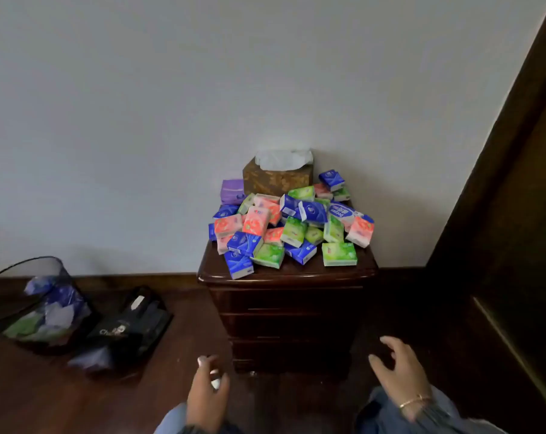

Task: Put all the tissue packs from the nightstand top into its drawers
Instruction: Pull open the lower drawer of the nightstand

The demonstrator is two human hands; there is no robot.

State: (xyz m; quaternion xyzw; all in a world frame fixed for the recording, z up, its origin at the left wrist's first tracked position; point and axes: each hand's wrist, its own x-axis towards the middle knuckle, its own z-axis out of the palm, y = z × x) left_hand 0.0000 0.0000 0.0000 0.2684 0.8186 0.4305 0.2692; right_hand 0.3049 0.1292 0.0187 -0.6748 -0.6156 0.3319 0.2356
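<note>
Reaching both empty hands, left hand (207, 391) and right hand (398, 375) with fingers loose, toward the shut drawers (289, 321) at lower centre; tissue packs (292, 227) untouched on the nightstand (364, 269), so I judge a drawer must open first.

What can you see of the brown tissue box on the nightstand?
The brown mottled tissue box stands upright at the back of the dark wooden nightstand, by the pale wall. White tissue bulges from its top. A purple pack sits at its left; colourful tissue packs pile against its front.
</note>
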